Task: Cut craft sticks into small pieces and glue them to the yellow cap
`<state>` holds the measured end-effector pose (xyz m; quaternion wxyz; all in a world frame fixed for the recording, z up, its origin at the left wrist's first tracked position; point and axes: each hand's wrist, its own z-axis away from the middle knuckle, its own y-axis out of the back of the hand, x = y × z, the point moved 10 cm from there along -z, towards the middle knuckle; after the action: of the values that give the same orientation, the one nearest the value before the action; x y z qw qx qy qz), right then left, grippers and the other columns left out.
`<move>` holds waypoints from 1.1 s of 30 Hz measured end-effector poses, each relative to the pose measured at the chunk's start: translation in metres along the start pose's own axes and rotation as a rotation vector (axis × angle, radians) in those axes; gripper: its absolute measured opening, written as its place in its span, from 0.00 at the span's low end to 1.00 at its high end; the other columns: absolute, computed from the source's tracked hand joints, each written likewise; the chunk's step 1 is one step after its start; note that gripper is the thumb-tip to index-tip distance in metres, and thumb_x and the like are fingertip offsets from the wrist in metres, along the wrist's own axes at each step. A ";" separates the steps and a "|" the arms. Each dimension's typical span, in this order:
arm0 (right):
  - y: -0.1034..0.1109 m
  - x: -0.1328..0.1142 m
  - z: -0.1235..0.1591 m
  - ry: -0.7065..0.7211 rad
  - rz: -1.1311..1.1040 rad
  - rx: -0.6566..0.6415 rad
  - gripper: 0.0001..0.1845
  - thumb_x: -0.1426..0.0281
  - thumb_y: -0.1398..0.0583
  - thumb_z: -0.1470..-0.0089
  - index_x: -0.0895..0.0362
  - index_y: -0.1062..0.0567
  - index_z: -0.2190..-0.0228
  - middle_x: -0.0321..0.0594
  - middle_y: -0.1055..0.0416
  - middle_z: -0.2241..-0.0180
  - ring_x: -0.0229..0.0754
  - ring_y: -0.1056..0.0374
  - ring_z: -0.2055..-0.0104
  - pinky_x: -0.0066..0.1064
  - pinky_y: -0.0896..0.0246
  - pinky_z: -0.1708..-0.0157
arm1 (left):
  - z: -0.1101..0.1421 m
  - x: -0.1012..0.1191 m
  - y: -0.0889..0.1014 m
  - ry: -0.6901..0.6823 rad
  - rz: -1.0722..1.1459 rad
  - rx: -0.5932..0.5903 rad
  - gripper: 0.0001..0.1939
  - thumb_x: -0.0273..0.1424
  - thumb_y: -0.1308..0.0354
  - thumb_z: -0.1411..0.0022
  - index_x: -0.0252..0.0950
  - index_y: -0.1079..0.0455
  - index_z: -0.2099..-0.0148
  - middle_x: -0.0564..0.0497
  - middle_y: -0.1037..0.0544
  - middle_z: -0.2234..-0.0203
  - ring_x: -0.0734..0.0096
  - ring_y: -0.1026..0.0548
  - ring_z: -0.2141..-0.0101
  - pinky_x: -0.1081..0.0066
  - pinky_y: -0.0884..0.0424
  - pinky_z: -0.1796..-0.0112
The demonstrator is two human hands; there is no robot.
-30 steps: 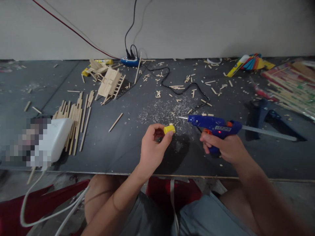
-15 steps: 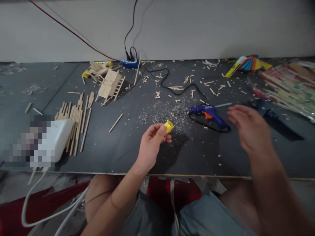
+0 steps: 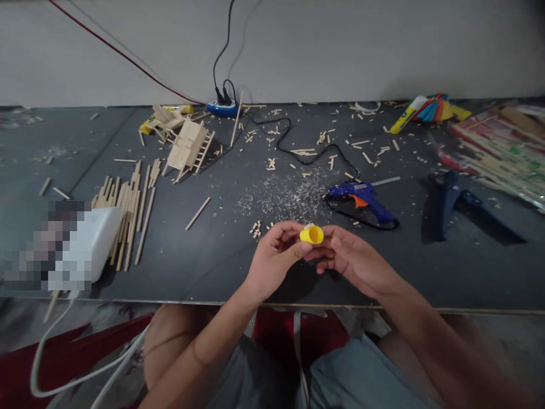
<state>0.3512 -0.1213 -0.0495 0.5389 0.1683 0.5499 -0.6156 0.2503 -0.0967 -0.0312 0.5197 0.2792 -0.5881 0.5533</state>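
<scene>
A small yellow cap (image 3: 313, 235), hollow with its round opening facing me, is held above the table's front half. My left hand (image 3: 279, 253) pinches it between thumb and fingers from the left. From the right, the curled fingers of my right hand (image 3: 347, 253) meet its other side, partly hidden behind it. A pale bit of wood (image 3: 309, 226) shows at the cap's upper edge. Beyond my right hand, the blue glue gun (image 3: 355, 193) with an orange trigger lies on its side. Several tiny wood pieces (image 3: 255, 229) lie just past my left hand.
Wooden sticks (image 3: 131, 216) lie left beside a white power bank (image 3: 104, 238) with a cable. Behind are a small stick-built model (image 3: 187, 145) and a blue socket (image 3: 222, 108). A black cord (image 3: 298, 156) crosses the scraps. Right are a dark blue stand-like object (image 3: 447, 204) and packaged sticks (image 3: 506, 147).
My right hand has put the glue gun down on the table and come over to the yellow cap. My left hand has turned the cap and shifted it slightly right.
</scene>
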 end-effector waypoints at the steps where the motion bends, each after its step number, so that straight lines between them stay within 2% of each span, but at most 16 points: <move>1: -0.001 0.003 0.000 -0.003 -0.017 -0.003 0.16 0.59 0.39 0.49 0.54 0.31 0.61 0.39 0.27 0.64 0.40 0.29 0.61 0.29 0.34 0.67 | 0.001 0.000 -0.002 0.001 -0.018 -0.011 0.12 0.29 0.36 0.49 0.37 0.31 0.61 0.52 0.24 0.67 0.74 0.26 0.65 0.73 0.30 0.63; 6: 0.001 0.002 -0.001 0.018 -0.062 -0.001 0.12 0.63 0.39 0.47 0.55 0.28 0.62 0.36 0.28 0.66 0.34 0.31 0.65 0.25 0.34 0.68 | 0.002 0.002 -0.007 -0.032 -0.114 -0.074 0.12 0.29 0.37 0.47 0.37 0.30 0.59 0.49 0.24 0.63 0.71 0.26 0.62 0.70 0.29 0.60; 14: 0.000 0.005 -0.001 -0.011 -0.097 -0.036 0.10 0.66 0.38 0.49 0.58 0.25 0.65 0.37 0.26 0.69 0.34 0.30 0.67 0.25 0.32 0.67 | 0.002 0.010 -0.007 -0.180 -0.351 -0.095 0.12 0.30 0.37 0.47 0.37 0.29 0.59 0.48 0.26 0.57 0.68 0.28 0.55 0.69 0.33 0.54; 17: 0.004 0.004 -0.002 -0.015 -0.077 -0.011 0.09 0.67 0.37 0.49 0.58 0.24 0.65 0.38 0.26 0.69 0.35 0.30 0.68 0.26 0.32 0.67 | 0.002 0.013 -0.006 -0.172 -0.515 -0.108 0.14 0.33 0.39 0.44 0.39 0.31 0.55 0.50 0.26 0.57 0.70 0.28 0.57 0.69 0.33 0.54; 21: 0.016 0.002 -0.002 -0.012 -0.052 0.090 0.10 0.67 0.36 0.51 0.57 0.24 0.65 0.39 0.25 0.69 0.37 0.29 0.67 0.27 0.32 0.67 | -0.002 0.030 0.015 -0.162 -0.867 -0.021 0.13 0.34 0.44 0.41 0.41 0.32 0.53 0.51 0.25 0.59 0.69 0.28 0.58 0.70 0.33 0.57; 25: 0.023 -0.001 -0.002 0.003 -0.030 0.153 0.09 0.67 0.37 0.50 0.57 0.24 0.66 0.39 0.25 0.68 0.37 0.28 0.66 0.28 0.32 0.67 | -0.009 0.049 0.040 -0.201 -1.168 0.069 0.10 0.30 0.46 0.40 0.37 0.31 0.56 0.49 0.26 0.61 0.66 0.29 0.59 0.66 0.34 0.56; 29: 0.024 -0.002 -0.003 0.004 -0.033 0.163 0.09 0.68 0.37 0.50 0.58 0.25 0.66 0.40 0.25 0.68 0.37 0.28 0.67 0.27 0.32 0.67 | -0.013 0.049 0.048 -0.228 -1.390 0.063 0.10 0.28 0.48 0.40 0.37 0.30 0.56 0.48 0.27 0.60 0.62 0.32 0.58 0.60 0.36 0.54; 33: 0.026 -0.001 -0.002 0.001 -0.027 0.182 0.08 0.69 0.37 0.50 0.58 0.25 0.66 0.39 0.25 0.68 0.36 0.28 0.67 0.27 0.32 0.67 | -0.014 0.043 0.050 -0.204 -1.514 0.065 0.10 0.30 0.48 0.40 0.38 0.28 0.57 0.46 0.28 0.61 0.60 0.33 0.59 0.60 0.36 0.57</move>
<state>0.3727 -0.1137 -0.0621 0.5128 0.2094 0.4940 -0.6701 0.1962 -0.0610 -0.0118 0.6918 0.6709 -0.2649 0.0348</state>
